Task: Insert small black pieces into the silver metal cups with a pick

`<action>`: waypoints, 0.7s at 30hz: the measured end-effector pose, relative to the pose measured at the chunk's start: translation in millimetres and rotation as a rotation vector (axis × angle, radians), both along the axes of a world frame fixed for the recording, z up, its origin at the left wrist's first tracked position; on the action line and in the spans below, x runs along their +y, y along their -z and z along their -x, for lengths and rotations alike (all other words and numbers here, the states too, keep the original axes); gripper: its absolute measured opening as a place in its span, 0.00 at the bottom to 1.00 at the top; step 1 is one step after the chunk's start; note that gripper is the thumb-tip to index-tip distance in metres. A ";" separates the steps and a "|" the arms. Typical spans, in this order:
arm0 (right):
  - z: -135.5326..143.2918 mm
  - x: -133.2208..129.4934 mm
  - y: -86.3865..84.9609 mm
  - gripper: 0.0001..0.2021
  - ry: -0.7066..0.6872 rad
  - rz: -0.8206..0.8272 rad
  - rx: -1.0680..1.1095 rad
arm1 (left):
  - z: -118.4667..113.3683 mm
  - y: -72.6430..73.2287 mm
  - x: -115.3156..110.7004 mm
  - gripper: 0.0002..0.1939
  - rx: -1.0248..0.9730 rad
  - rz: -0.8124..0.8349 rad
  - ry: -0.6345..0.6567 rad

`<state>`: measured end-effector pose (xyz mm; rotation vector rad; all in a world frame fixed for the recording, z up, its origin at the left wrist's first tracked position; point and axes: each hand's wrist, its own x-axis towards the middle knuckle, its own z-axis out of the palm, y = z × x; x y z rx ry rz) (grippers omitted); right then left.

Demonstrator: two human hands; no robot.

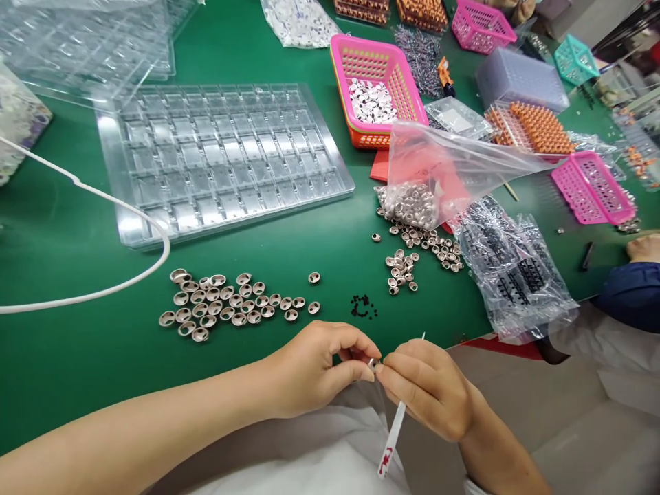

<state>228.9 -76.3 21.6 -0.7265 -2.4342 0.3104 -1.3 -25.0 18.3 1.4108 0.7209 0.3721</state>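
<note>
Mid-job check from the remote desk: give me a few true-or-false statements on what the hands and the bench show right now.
1. The left hand pinches a small metal cup at its fingertips. True.
2. The right hand holds a white tweezer-like tool. True.
3. The clear compartment tray is filled with metal cups. False: its compartments look empty.
4. The loose metal cups lie on a red mat. False: the mat is green.
5. The nearest pink basket holds small white parts. True.
</note>
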 end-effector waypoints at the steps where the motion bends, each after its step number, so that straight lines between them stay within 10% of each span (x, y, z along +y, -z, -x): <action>1: 0.7 1.0 -2.1 0.13 -0.004 -0.004 -0.010 | 0.3 0.4 -0.5 0.05 0.001 -0.012 -0.002; 21: 0.8 6.0 -8.8 0.17 -0.058 -0.048 -0.046 | 1.5 -0.8 -1.5 0.07 -0.022 -0.057 -0.032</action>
